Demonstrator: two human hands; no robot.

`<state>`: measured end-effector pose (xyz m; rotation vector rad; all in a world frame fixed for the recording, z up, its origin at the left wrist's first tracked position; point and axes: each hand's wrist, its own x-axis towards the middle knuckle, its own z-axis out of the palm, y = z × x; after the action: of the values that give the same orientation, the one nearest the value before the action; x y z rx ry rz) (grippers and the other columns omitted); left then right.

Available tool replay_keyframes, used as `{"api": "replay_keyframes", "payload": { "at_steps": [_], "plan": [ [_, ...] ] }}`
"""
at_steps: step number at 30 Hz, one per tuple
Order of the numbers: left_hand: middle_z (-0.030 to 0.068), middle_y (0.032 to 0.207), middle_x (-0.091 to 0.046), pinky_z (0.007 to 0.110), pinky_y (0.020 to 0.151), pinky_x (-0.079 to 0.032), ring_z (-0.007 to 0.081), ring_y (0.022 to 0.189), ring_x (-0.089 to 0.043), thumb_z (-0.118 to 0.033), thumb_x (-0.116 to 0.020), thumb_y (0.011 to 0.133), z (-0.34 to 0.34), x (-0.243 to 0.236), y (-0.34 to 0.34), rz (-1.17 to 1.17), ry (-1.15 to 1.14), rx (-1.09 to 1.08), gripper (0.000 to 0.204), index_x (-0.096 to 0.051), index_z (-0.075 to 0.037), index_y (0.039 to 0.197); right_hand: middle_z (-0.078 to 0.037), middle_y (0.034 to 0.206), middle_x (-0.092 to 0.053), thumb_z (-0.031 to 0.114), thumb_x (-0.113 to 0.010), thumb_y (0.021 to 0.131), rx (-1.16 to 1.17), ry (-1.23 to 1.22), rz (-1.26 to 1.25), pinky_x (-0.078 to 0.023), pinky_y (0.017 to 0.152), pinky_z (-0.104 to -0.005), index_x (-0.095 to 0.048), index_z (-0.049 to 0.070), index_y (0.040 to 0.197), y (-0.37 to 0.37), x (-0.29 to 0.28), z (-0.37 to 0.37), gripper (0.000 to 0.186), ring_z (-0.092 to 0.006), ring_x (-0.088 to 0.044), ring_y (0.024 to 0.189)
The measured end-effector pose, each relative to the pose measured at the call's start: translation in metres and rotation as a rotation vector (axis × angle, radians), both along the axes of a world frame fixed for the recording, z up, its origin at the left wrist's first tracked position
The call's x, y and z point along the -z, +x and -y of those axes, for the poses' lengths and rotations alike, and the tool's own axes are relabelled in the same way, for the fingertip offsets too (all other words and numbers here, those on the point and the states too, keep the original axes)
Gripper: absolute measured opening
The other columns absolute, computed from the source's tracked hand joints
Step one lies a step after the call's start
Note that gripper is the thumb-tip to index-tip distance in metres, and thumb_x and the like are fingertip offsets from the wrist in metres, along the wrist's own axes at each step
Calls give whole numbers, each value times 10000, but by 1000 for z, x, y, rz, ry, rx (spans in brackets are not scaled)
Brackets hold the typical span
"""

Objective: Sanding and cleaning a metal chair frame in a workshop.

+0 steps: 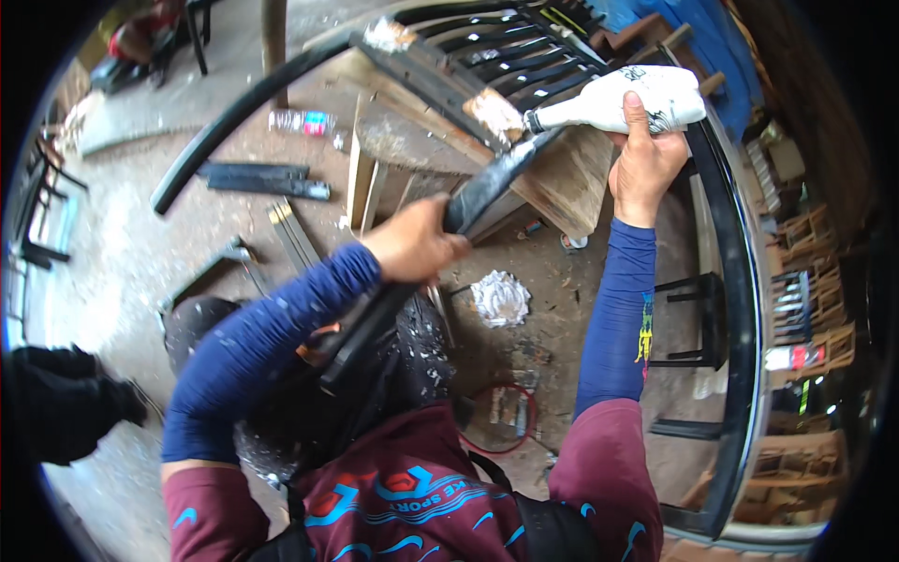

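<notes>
My left hand is wrapped round a dark wooden bar, held slantwise from my lap up to the right. White stuff is smeared on the bar's upper end. In my right hand lies a white squeeze bottle, tipped on its side with the thumb along it. Its dark nozzle points left, close to the bar's upper end; whether they touch I cannot tell. Behind the bar stands a rough wooden workbench, with a dark slatted frame lying across its far side.
A long curved black rail runs down the right side. Black wooden pieces, a clear plastic bottle and a crumpled white cloth lie on the floor. Another person is at the far left. Wooden racks stand at the right.
</notes>
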<state>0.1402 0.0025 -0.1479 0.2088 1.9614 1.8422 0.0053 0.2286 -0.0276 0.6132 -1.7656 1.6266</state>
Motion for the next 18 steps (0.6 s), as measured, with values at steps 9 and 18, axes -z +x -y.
{"api": "replay_keyframes", "payload": {
  "at_steps": [9, 18],
  "plan": [
    [127, 768, -615, 339, 486, -525, 189, 529, -625, -221, -716, 921, -146, -5, 7, 24, 115, -124, 591, -382, 91, 1297, -253, 1272, -599, 109, -629, 986, -115, -595, 260, -556, 915, -686, -486, -73, 1314, 8, -47, -91, 401, -427, -621, 1174],
    [176, 958, -692, 433, 727, -555, 326, 848, -691, -464, -769, 862, -46, -52, 27, -688, -765, 48, 565, -642, 17, 1130, -293, 1345, -563, 157, -575, 1012, -187, -523, -170, -389, 1156, -587, -427, -128, 1363, 46, -130, -134, 476, -449, -526, 1298]
  ]
}}
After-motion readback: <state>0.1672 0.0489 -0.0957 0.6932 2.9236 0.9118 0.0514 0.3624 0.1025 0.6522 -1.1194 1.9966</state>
